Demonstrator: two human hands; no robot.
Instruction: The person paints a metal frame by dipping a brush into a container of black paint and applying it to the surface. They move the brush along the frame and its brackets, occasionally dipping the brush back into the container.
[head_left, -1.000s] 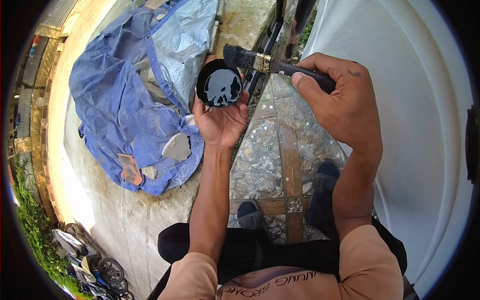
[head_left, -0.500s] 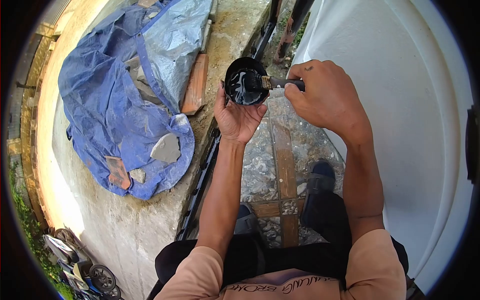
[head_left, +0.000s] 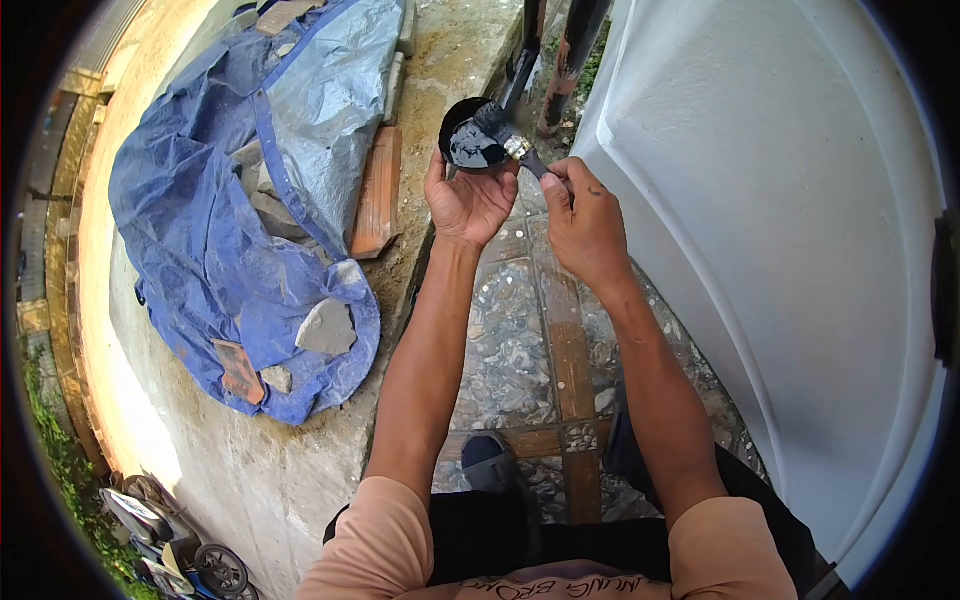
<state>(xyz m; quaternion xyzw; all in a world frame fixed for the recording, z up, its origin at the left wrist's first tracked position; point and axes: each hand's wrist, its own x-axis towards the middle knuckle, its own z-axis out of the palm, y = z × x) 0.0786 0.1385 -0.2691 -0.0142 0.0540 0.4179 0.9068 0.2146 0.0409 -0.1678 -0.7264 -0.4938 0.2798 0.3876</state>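
My left hand (head_left: 472,205) cups a small round black bowl (head_left: 446,135) from below, its fingers curled around the side. Glossy black paint (head_left: 475,148) coats the inside. In my right hand (head_left: 585,220) is the dark handle of a paintbrush (head_left: 517,147), gripped between thumb and fingers. The brush has a paint-spattered metal ferrule, and its black bristles rest at the upper right rim of the bowl. Just beyond the bowl stand black-painted metal posts (head_left: 570,65) with reddish-brown patches.
On the concrete ledge (head_left: 280,480) to the left lies a crumpled blue tarp (head_left: 200,230) with rubble and broken tile (head_left: 377,195). A large white curved panel (head_left: 780,200) rises on the right. Pebbled paving (head_left: 505,350) is underfoot. A motorcycle (head_left: 180,540) stands at lower left.
The bristles have moved from inside the bowl to its upper right rim. My right hand has swung lower and leftward, and both hands reach farther forward. My feet have shifted.
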